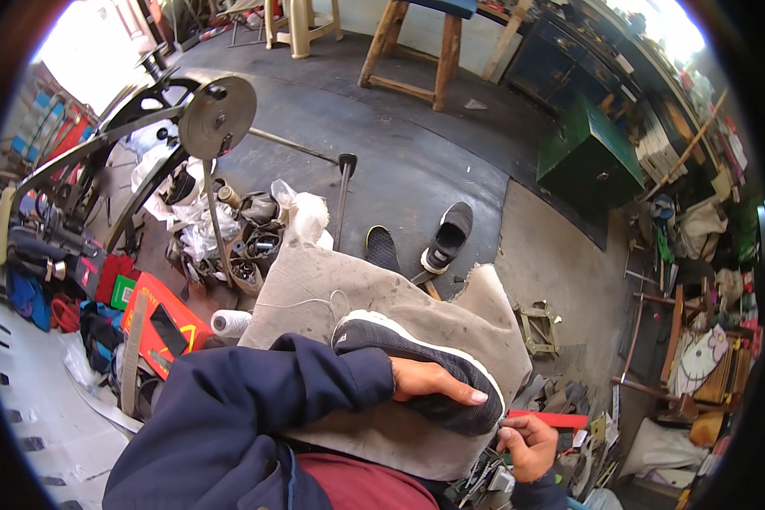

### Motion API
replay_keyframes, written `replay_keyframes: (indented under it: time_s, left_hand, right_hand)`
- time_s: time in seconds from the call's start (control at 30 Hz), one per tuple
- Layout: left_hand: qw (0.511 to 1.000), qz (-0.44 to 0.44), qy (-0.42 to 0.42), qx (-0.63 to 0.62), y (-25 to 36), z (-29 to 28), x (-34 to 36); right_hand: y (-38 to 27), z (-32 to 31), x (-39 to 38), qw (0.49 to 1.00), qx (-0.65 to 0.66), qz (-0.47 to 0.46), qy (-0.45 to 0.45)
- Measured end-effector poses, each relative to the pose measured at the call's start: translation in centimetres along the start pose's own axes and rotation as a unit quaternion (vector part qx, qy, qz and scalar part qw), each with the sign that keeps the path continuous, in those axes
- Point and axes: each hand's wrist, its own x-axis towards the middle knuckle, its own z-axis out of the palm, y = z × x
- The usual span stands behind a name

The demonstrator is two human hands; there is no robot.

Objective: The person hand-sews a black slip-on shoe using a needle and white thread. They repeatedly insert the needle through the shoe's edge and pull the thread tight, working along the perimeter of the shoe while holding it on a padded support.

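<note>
A dark shoe (374,338) with a white sole lies on its side across a stained beige cloth (416,310) on my lap. My left hand (438,380) is closed over the shoe's upper, thumb stretched toward one end. At that end, my right hand (531,446) pinches its fingertips together close to the sole's edge. Whatever is between those fingertips is too small to make out. A thin pale thread (314,301) loops over the cloth near the shoe's other end. Beside the cloth, to the left, sits a white thread spool (230,323).
A black hand-cranked machine with a wheel (218,117) stands at the left. Another dark shoe (449,236) and a black insole (382,247) lie on the floor ahead. A green box (588,157) stands far right. Tools and scraps (599,446) crowd the area by my right hand.
</note>
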Motion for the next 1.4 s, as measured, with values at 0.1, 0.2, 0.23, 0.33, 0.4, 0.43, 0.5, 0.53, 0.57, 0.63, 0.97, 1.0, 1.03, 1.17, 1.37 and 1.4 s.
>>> replay_keyframes:
  time_s: [0.1, 0.2, 0.23, 0.33, 0.4, 0.43, 0.5, 0.53, 0.57, 0.63, 0.97, 1.0, 1.03, 1.17, 1.37, 1.4]
  left_hand:
    - [1.0, 0.014, -0.009, -0.004, -0.1, 0.1, -0.5]
    - [0.999, 0.029, 0.033, 0.0, -0.2, 0.4, -0.8]
    - [0.999, 0.027, 0.043, -0.007, -0.3, 0.6, -0.8]
    - [0.997, 0.045, 0.043, -0.039, -0.4, 1.0, -0.4]
    - [0.994, 0.065, 0.067, -0.062, -0.6, 1.4, 0.0]
    - [0.991, 0.078, 0.077, -0.077, -0.6, 1.6, 0.2]
    - [0.986, 0.104, 0.049, -0.121, -0.7, 2.2, 0.6]
    - [0.985, 0.11, 0.063, -0.119, -0.8, 2.4, 0.6]
    - [0.983, 0.121, 0.072, -0.115, -0.9, 2.6, 0.8]
    - [0.975, 0.139, 0.149, -0.088, -1.0, 2.9, 1.1]
    - [0.981, 0.079, 0.152, -0.091, -0.9, 1.7, 1.8]
    - [0.98, 0.083, 0.157, -0.088, -0.9, 1.7, 1.9]
    - [0.981, 0.091, 0.149, -0.084, -0.9, 1.6, 1.9]
    - [0.977, 0.081, 0.164, -0.112, -0.8, 1.3, 1.9]
    - [0.976, 0.091, 0.156, -0.122, -0.9, 1.4, 1.2]
    - [0.974, 0.083, 0.166, -0.133, -0.9, 1.3, 1.1]
  right_hand:
    - [1.5, 1.3, -1.0, 0.997, 0.01, -0.044, 0.058]
    - [1.5, 1.4, -1.4, 0.98, -0.136, -0.127, 0.067]
    - [1.3, 1.3, -1.5, 0.967, -0.195, -0.144, 0.078]
    - [-0.2, 0.8, -1.3, 0.941, -0.277, -0.185, 0.058]
    - [-1.3, 0.6, -0.7, 0.924, -0.319, -0.202, 0.057]
    - [-1.9, 0.2, -0.3, 0.925, -0.325, -0.189, 0.056]
    - [-3.0, -0.7, 0.5, 0.935, -0.314, -0.163, 0.04]
    - [-3.4, -1.2, 1.0, 0.946, -0.288, -0.144, 0.027]
    - [-3.4, -1.7, 1.2, 0.959, -0.252, -0.129, -0.009]
    - [-2.9, -2.3, 1.6, 0.976, -0.191, -0.095, -0.043]
    - [1.2, -2.9, 3.3, 0.914, -0.34, -0.196, 0.102]
    - [1.3, -3.2, 3.2, 0.909, -0.358, -0.188, 0.102]
    - [1.5, -3.4, 3.1, 0.903, -0.381, -0.17, 0.099]
    - [3.8, -4.5, 2.8, 0.893, -0.411, -0.131, 0.131]
    - [5.0, -4.7, 0.7, 0.986, 0.148, -0.072, 0.004]
    - [4.6, -3.8, 0.4, 0.962, 0.244, -0.115, -0.044]
